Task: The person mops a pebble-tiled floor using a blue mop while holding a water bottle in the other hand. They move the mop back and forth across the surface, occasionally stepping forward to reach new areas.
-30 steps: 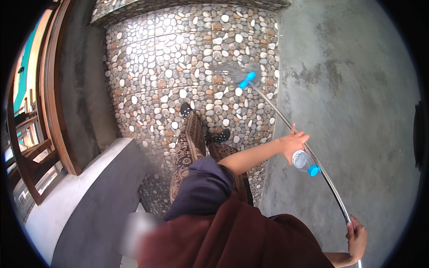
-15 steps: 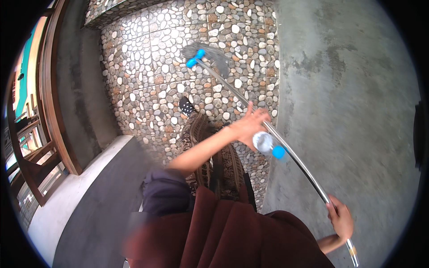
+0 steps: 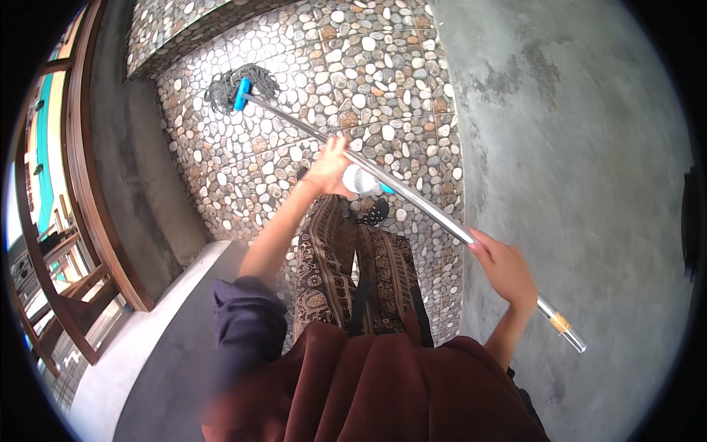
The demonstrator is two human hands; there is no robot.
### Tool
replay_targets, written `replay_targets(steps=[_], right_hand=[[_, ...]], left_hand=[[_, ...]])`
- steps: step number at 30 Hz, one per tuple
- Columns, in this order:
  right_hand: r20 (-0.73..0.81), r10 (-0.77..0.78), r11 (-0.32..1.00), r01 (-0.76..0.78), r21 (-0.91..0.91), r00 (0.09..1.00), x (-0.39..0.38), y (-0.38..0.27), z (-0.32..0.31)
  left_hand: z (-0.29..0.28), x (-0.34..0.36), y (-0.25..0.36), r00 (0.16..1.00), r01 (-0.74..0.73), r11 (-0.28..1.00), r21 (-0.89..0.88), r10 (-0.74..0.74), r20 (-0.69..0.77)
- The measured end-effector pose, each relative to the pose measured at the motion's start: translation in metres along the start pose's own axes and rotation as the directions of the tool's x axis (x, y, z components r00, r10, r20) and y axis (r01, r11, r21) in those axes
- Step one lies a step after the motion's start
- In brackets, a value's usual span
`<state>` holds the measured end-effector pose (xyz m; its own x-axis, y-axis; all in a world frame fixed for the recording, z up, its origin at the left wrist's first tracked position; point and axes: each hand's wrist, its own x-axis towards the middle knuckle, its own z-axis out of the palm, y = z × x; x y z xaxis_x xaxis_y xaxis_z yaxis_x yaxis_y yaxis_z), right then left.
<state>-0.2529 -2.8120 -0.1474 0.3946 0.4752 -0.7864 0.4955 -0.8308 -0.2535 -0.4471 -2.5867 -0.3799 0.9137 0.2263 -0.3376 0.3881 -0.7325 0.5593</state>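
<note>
A mop [image 3: 423,208] slants across the picture, its silver pole running from the upper left to the lower right. At the far end, its grey string head [image 3: 261,78] lies on the pebble floor, joined by a blue clamp [image 3: 241,94]. My left hand [image 3: 326,168], slightly blurred, grips the pole about a third of the way down. Against that palm, under the pole, is a whitish clear bottle-like piece [image 3: 361,181] with a blue end; whether it is fixed to the pole I cannot tell. Lower down, my right hand [image 3: 507,271] is closed around the pole.
Pebble-patterned tiles [image 3: 383,81] cover the floor, with a raised step [image 3: 202,33] at the far left. A smooth grey concrete surface [image 3: 574,162] lies along the right. On the left stand a low grey wall [image 3: 136,162] and a brown wooden frame [image 3: 87,169]. My feet are below the pole.
The mop head has swept left and slightly farther away. Both hands have moved left with the pole, and my right hand has also come up and farther from its lower end.
</note>
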Motion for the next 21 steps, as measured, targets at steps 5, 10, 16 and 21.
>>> replay_targets(steps=[5, 10, 16, 21], right_hand=[[-0.050, 0.227, 0.968, -0.220, 0.122, 0.973, -0.086, 0.086, -0.017], [-0.091, 0.598, 0.791, -0.566, 0.233, 0.797, -0.201, 0.144, -0.028], [0.033, 0.745, 0.585, -0.677, 0.447, 0.666, -0.247, 0.166, 0.009], [0.198, 0.692, 0.484, -0.650, 0.586, 0.694, -0.228, 0.173, 0.024]], left_hand=[[0.033, 0.031, 0.106, 0.947, -0.302, 0.941, -0.155, 0.315, 0.067], [0.067, 0.059, 0.229, 0.766, -0.546, 0.717, -0.433, 0.637, 0.088], [0.097, 0.082, 0.273, 0.528, -0.705, 0.558, -0.438, 0.825, 0.200], [0.095, 0.089, 0.237, 0.567, -0.680, 0.629, -0.377, 0.777, 0.273]])
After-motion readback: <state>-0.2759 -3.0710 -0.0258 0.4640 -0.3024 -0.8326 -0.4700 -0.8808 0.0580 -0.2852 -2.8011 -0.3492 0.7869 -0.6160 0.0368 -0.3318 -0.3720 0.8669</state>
